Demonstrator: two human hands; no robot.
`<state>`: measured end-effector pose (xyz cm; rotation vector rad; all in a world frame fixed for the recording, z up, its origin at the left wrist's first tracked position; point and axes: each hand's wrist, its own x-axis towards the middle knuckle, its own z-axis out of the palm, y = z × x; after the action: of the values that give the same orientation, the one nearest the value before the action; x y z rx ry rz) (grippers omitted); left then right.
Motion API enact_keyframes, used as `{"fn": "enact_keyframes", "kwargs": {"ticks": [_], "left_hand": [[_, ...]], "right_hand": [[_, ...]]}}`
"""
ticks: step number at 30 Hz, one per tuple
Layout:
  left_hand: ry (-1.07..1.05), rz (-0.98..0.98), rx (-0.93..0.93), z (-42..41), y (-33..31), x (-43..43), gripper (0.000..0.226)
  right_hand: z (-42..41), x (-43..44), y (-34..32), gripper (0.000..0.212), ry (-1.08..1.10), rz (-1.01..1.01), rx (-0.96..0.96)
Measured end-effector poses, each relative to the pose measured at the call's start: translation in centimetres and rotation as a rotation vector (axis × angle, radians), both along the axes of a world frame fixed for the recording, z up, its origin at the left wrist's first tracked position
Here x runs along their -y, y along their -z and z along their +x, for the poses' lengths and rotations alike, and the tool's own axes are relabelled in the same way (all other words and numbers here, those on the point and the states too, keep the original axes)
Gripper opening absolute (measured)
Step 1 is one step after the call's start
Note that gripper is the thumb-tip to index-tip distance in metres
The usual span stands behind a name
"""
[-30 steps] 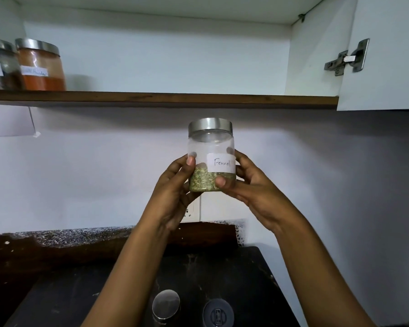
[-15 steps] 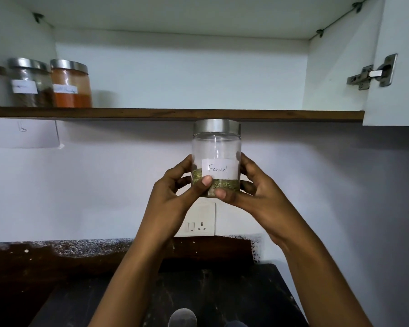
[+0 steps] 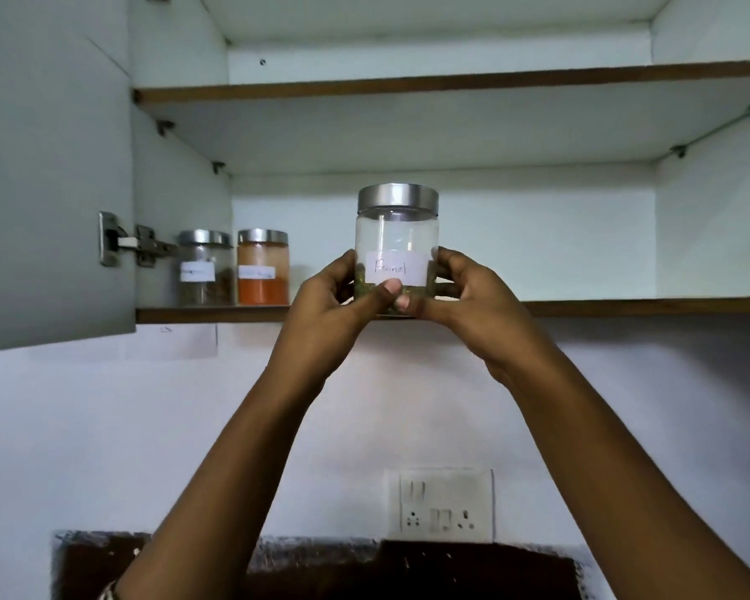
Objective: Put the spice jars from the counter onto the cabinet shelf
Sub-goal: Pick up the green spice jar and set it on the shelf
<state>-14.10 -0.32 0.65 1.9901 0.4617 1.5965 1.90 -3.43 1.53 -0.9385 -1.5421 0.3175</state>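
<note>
cabinet shelf [image 3: 624, 306]: fennel jar [image 3: 397, 253] upright

A home kitchen: wall cabinet [image 3: 53, 166] with 2 labelled spice jars [image 3: 234, 270], dark counter [image 3: 408, 569], wall socket [image 3: 440, 506].

1. The fennel jar [image 3: 397, 249] is clear with a steel lid, upright, a thin layer of green seed at the bottom and a white handwritten label on its front. I hold it at the lower shelf [image 3: 624, 306] edge.
2. The brown jar [image 3: 205, 268] stands upright at the shelf's left end.
3. The orange jar [image 3: 263, 267] stands just beside it, about half full.
</note>
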Motion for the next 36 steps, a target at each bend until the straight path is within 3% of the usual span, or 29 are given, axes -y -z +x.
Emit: {"fn": "enact_keyframes", "kwargs": {"ticks": [4, 13, 17, 36], "left_hand": [[-0.114, 0.002, -0.036, -2.8, -3.2, -4.2, 0.04], [-0.404, -0.191, -0.315, -5.4, -4.8, -12.5, 0.04], [-0.461, -0.229, -0.375, -5.8, -5.4, -14.5, 0.042], [-0.646, -0.238, -0.498, -5.2, -6.6, -18.5, 0.052]], "right_hand": [[-2.9, -4.1, -3.4, 0.063, 0.006, -0.034, 0.05], [-6.5, -11.5, -5.1, 0.064, 0.156, -0.302, 0.176], [-6.9, -13.9, -5.4, 0.072, 0.207, -0.35, 0.172], [-8.2, -19.1, -6.8, 0.062, 0.332, -0.523, 0.299]]}}
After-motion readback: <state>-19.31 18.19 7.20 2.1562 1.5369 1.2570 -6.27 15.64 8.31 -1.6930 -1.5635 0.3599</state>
